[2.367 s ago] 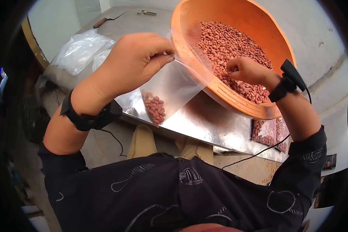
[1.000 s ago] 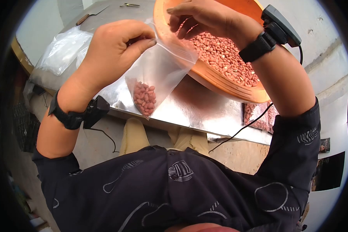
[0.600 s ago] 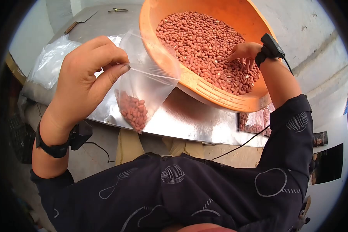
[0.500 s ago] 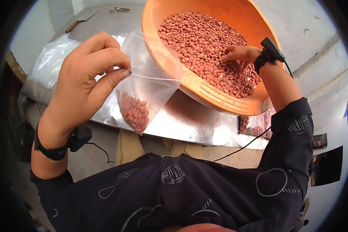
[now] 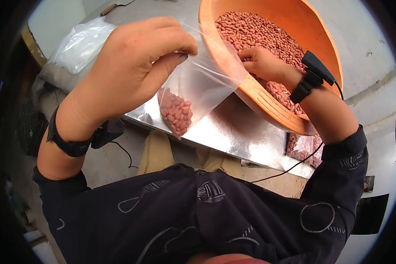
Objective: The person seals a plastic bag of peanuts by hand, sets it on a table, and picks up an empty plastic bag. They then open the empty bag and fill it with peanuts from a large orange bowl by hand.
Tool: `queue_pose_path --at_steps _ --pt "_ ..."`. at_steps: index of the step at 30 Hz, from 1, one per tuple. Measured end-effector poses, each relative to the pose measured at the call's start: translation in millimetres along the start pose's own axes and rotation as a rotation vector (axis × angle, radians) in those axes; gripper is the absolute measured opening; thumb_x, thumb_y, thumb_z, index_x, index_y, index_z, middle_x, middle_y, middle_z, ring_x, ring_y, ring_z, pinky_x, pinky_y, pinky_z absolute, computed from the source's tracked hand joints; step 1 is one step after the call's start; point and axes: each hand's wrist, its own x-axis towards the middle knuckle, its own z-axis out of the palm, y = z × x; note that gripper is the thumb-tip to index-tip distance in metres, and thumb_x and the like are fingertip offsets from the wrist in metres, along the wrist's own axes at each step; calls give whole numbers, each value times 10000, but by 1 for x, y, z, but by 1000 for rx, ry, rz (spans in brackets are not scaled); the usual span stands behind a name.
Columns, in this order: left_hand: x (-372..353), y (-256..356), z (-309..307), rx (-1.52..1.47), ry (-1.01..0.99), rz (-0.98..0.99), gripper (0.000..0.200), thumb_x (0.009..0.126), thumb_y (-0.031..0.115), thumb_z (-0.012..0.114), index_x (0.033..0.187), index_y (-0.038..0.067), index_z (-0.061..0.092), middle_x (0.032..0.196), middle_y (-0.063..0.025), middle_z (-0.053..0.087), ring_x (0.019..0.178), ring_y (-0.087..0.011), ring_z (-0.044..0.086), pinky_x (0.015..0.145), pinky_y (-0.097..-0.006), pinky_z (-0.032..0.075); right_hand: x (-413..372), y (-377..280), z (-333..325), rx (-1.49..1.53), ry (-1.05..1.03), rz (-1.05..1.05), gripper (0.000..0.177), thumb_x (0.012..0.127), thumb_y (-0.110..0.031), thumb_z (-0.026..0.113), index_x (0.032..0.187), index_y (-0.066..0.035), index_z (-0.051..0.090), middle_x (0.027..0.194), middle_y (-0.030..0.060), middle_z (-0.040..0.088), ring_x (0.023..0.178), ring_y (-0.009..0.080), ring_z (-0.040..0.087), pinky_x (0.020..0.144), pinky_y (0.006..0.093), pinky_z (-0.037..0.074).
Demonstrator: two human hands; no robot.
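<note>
On the table (image 5: 224, 134), the basin (image 5: 314, 26) seems tilted, likely to keep its nuts (image 5: 259, 33) in reach. Beside it hangs the bag (image 5: 209, 88), pinched near the top by the left hand (image 5: 141, 61), likely for steadiness, more nuts in its low corner. The right hand (image 5: 268, 64) curls near the basin's rim; whether it holds anything cannot be told.

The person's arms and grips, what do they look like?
Short black sleeves, pale line drawings on the right one; black wrist straps hold dark, blocky devices with thin black cables. Left grip and right grip are ungloved.
</note>
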Motion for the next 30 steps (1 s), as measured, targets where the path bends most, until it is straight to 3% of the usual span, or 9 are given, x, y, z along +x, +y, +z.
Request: queue_pose_path --at_steps 4,7,12,15,19,22,25,26,30 --pt "-2 0 -2 22 -5 6 145 805 -82 628 921 5 635 898 -89 625 736 -204 609 650 -287 485 2 22 -9 -179 126 -203 126 831 -86 575 889 2 644 712 58 567 672 144 540 622 303 460" --pt "-2 -1 0 22 -2 2 138 808 -71 632 919 10 636 901 -83 627 738 -206 611 650 -290 486 -3 19 -23 -180 134 -201 114 841 -101 578 876 -4 628 698 40 554 652 133 528 591 294 442" --pt "1 0 3 14 19 12 123 814 -54 638 913 19 634 899 -80 628 737 -207 611 650 -292 487 -13 -5 -47 269 80 -122 87 919 -134 583 862 -81 623 681 -57 511 495 28 439 447 216 368" --pt "1 0 7 16 38 30 120 814 -42 649 912 27 635 904 -69 628 735 -202 608 652 -290 485 -25 -54 -58 389 74 -291 129 936 -215 601 924 -89 625 716 -47 540 540 50 511 480 222 434" --pt "5 2 9 30 57 14 116 816 -21 664 914 38 642 912 -56 618 740 -198 603 649 -291 480 -33 -117 -47 419 -49 -356 165 912 -180 614 894 -19 644 665 35 553 546 118 528 495 251 437" --pt "6 7 8 28 52 -28 115 816 -12 672 914 43 646 917 -50 610 747 -195 600 646 -293 475 -22 -131 -33 378 -208 -335 150 902 -161 636 889 -11 641 646 14 523 525 97 473 470 241 377" --pt "5 7 7 58 50 -11 114 817 -8 676 915 45 649 921 -47 604 749 -192 595 647 -292 472 -25 -141 -18 292 -144 -315 176 901 -182 656 883 -7 645 656 4 530 524 90 453 471 239 374" --pt "5 5 7 64 49 -5 115 817 -8 677 915 46 650 922 -46 602 748 -191 592 648 -291 471 -9 -128 -15 348 -231 -353 222 902 -212 669 923 9 663 696 19 563 567 100 482 491 251 402" --pt "4 6 5 54 47 -7 119 816 -11 679 916 48 652 922 -47 595 742 -189 583 649 -288 469 -23 -135 -19 226 -199 -360 257 909 -215 664 997 27 669 801 54 627 654 138 567 561 248 477"
